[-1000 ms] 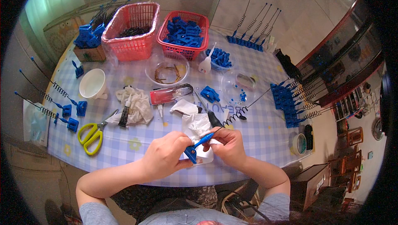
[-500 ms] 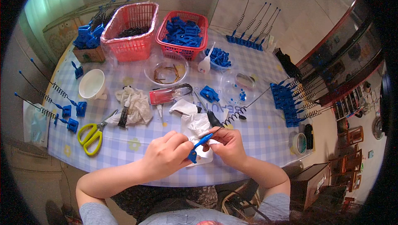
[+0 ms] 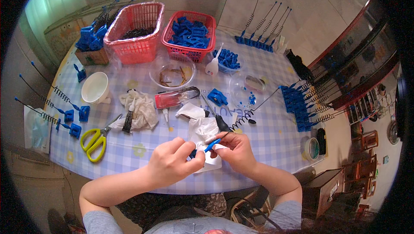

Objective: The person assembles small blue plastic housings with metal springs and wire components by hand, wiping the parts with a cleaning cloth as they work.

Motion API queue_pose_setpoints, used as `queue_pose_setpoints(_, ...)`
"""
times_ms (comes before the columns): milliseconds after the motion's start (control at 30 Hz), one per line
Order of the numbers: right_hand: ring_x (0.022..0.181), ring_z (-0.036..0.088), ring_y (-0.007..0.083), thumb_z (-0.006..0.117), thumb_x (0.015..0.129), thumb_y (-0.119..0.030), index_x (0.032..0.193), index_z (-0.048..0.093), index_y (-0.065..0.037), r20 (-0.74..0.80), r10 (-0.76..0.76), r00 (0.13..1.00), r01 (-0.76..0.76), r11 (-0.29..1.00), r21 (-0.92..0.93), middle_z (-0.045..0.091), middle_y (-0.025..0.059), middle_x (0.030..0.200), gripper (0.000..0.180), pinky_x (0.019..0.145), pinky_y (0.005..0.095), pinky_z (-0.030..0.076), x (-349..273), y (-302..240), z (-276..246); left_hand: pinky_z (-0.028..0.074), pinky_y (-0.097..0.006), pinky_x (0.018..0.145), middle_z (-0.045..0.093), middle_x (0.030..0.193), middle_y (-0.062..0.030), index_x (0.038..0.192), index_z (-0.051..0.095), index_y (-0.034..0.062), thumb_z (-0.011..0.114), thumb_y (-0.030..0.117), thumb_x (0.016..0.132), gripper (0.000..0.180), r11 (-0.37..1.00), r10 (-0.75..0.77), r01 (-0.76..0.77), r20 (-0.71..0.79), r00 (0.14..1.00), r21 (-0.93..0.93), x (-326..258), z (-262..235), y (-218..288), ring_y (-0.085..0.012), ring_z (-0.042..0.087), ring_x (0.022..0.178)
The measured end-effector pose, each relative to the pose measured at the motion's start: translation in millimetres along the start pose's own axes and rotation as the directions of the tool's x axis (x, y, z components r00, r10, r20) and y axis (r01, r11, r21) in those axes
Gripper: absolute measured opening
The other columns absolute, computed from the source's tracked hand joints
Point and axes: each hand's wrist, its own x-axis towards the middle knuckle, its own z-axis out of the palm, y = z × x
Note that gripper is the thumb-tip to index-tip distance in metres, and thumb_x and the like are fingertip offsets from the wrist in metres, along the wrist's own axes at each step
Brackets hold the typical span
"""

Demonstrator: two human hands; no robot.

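Note:
My right hand pinches a tapered blue plastic piece between thumb and fingers. A black coiled wire runs from that grip up to the right, its thin straight end reaching toward the blue clips on the right. A bit of white shows at the right fingertips. My left hand is closed at the lower end of the blue piece, where its fingers hide most of a blue part. Beneath both hands lie a crumpled white tissue and a white sheet. A black-handled tool rests just behind the right hand.
At the back stand two red baskets, one filled with blue clips. Yellow-handled scissors, a white cup and a black tube lie left. Rows of blue clips with coiled wires stand right.
My left hand has shifted its fingers, now covering the blue piece's lower end, which showed before. The blue piece is turned slightly in my right fingers, which have stayed in place.

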Motion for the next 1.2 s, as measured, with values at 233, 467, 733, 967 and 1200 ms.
queue_pose_setpoints(233,0.073,0.056,0.0116,0.048,0.073,0.003,0.093,0.053,0.005,0.007,-0.049,0.999,0.049,0.999,-0.005,0.058,0.0089,0.083,0.020,0.067,0.0237,0.048,-1.1,4.2,-2.0,0.039,-0.024,0.044,0.048,0.072,-0.0027,0.079,0.048,0.0104,0.061,0.014,0.058,0.025,1.000,-0.011,0.011,-0.003,1.000,0.003,1.3,-2.4,1.1,-0.0150,0.048,0.058)
queue_pose_setpoints(467,0.074,0.056,0.0127,0.048,0.073,0.003,0.094,0.053,0.006,0.023,-0.093,0.995,0.092,0.995,0.029,0.058,0.0087,0.084,0.021,0.069,0.0252,0.048,-1.6,2.6,-2.9,0.042,-0.035,0.055,0.052,0.078,-0.0134,0.086,0.044,0.0032,0.074,0.014,0.051,0.048,0.865,-0.223,0.241,0.091,0.970,-0.441,0.0,-0.3,-3.1,-0.0293,0.052,0.066)
queue_pose_setpoints(733,0.077,0.056,0.0121,0.052,0.073,0.002,0.095,0.052,0.005,0.015,-0.052,0.999,0.052,0.999,0.006,0.057,0.0085,0.087,0.022,0.069,0.0244,0.048,-1.9,0.5,-1.7,0.042,-0.036,0.055,0.052,0.076,-0.0133,0.086,0.044,0.0036,0.074,0.015,0.051,0.048,0.906,-0.176,0.188,0.067,0.982,-0.379,0.3,0.8,-2.2,-0.0297,0.052,0.066)
queue_pose_setpoints(967,0.077,0.056,0.0124,0.051,0.072,0.004,0.096,0.052,0.006,0.022,-0.073,0.997,0.073,0.997,0.026,0.057,0.0087,0.087,0.024,0.069,0.0242,0.048,-1.5,2.0,-1.2,0.042,-0.036,0.054,0.052,0.076,-0.0132,0.085,0.043,0.0033,0.073,0.017,0.053,0.046,0.915,-0.180,0.194,0.073,0.981,-0.354,0.2,-0.3,-1.0,-0.0297,0.052,0.065)
queue_pose_setpoints(1200,0.076,0.056,0.0126,0.051,0.071,0.006,0.094,0.053,0.006,-0.006,-0.056,0.998,0.056,0.998,-0.004,0.058,0.0086,0.085,0.023,0.069,0.0246,0.048,-1.5,0.0,0.7,0.042,-0.035,0.055,0.052,0.077,-0.0137,0.087,0.043,0.0032,0.074,0.016,0.052,0.048,0.892,-0.198,0.214,0.081,0.977,-0.398,-1.0,0.4,-2.1,-0.0300,0.052,0.065)
